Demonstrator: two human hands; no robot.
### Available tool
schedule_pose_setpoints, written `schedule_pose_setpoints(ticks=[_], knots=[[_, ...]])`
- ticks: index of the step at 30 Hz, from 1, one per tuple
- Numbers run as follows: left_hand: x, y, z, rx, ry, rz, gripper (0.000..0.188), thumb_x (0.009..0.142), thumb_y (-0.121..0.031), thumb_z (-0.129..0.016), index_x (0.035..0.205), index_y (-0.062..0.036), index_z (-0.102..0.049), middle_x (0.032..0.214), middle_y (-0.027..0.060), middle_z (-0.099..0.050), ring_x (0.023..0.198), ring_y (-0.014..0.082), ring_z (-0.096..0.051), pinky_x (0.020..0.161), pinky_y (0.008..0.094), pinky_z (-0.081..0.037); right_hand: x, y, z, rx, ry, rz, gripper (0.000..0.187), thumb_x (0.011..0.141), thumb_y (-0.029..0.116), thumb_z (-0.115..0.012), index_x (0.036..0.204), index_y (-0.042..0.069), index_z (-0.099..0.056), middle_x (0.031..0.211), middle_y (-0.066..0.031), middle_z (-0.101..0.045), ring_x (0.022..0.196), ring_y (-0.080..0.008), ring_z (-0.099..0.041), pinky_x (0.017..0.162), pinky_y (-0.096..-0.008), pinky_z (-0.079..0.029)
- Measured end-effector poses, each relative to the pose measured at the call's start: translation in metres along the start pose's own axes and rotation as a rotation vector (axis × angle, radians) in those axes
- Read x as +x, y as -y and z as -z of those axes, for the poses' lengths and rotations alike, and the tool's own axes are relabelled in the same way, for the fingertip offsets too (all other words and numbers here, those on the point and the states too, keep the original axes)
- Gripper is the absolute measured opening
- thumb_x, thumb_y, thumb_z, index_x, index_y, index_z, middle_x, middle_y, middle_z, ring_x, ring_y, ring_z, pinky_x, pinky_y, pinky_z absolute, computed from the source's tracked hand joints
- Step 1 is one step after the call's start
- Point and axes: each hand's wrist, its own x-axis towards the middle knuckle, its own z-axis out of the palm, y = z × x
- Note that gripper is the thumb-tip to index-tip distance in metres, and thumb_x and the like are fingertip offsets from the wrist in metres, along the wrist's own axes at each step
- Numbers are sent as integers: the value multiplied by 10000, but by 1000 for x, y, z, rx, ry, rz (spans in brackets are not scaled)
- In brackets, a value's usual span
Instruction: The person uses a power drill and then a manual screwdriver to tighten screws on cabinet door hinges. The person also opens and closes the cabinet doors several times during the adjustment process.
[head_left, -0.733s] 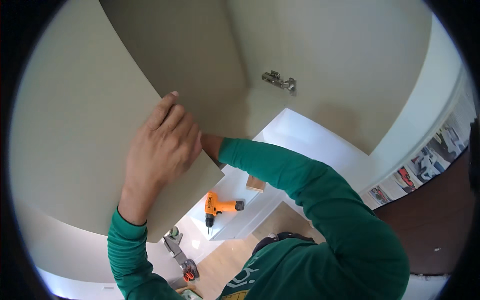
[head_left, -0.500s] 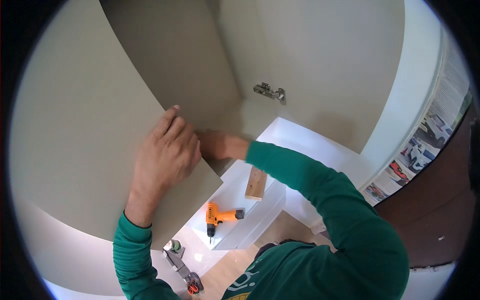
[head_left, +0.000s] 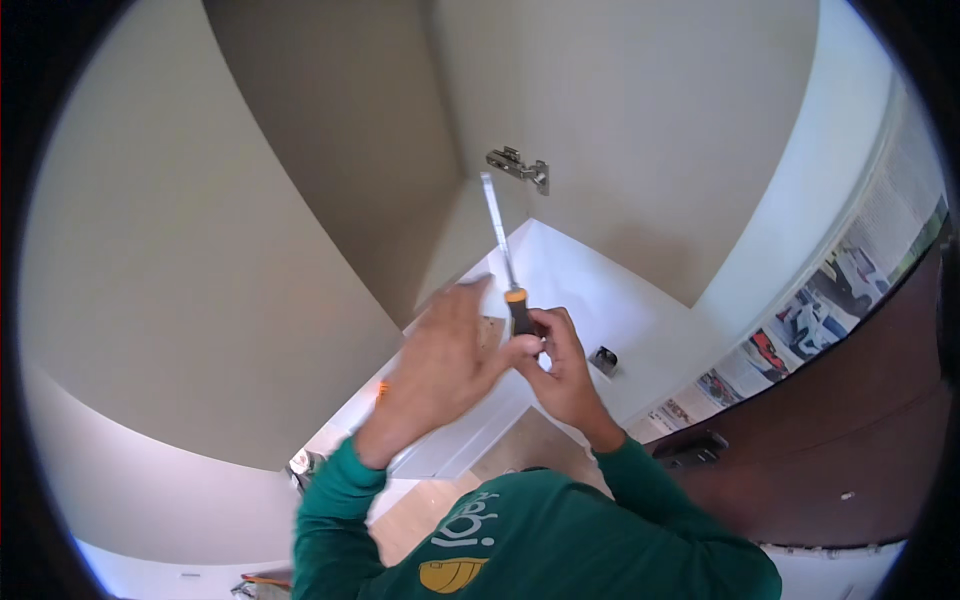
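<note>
My right hand [head_left: 565, 370] is closed on the dark handle of a screwdriver [head_left: 497, 220], which has an orange collar and a long silver shaft. Its shaft points up and away, the tip appearing just below a metal cabinet hinge [head_left: 518, 168] on the beige panel. My left hand [head_left: 440, 350] is blurred, fingers stretched out and apart, its thumb beside the screwdriver handle; contact there I cannot tell. Behind the left hand, a wooden block [head_left: 490, 333] shows in part. Of the orange drill [head_left: 383, 391], only a sliver shows past that hand.
A large beige panel [head_left: 180, 250] fills the left side, with a tall cabinet recess behind it. Below is a white ledge [head_left: 590, 270]. A small dark object [head_left: 604, 360] sits right of my hands. Farther right are printed pages [head_left: 775, 345] and a brown door [head_left: 800, 480].
My left hand has left the panel's edge and moved right. My right hand has come out from behind the panel and nearer me, now with the screwdriver in view. The view has shifted slightly.
</note>
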Motion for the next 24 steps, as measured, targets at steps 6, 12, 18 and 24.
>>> schedule_pose_setpoints(ticks=[6,12,18,24], knots=[[7,9,-99,-747,-215,230,496,1050,-245,-569,1448,27,-453,1005,241,-709,914,382,-730,776,425,-571,2,27,11,-448,-5,50,643,800,59,-808,1358,17,-491,1269,-178,-527,1224,-328,-540,1034,-439,-448],[20,46,-71,-352,-274,294,417,1060,-221,-532,1400,22,-548,1051,233,-701,941,321,-710,853,396,-546,4,69,102,-1089,-699,93,878,881,157,-774,1548,-78,-254,1509,-340,-337,1394,-505,-356,1178,-585,-277],[6,39,-56,-540,-278,212,421,1048,-218,-552,1397,16,-577,1017,167,-695,834,224,-655,798,334,-525,24,22,101,-840,-816,166,900,900,111,-739,1591,-47,-185,1514,-293,-305,1436,-446,-305,1190,-536,-276],[-79,12,-38,-931,-225,145,476,1044,-247,-562,1460,-20,-516,915,98,-634,691,104,-559,607,247,-477,18,48,124,-630,-738,124,584,941,106,-713,1456,-23,-471,1261,-168,-475,1192,-269,-490,1020,-388,-451]])
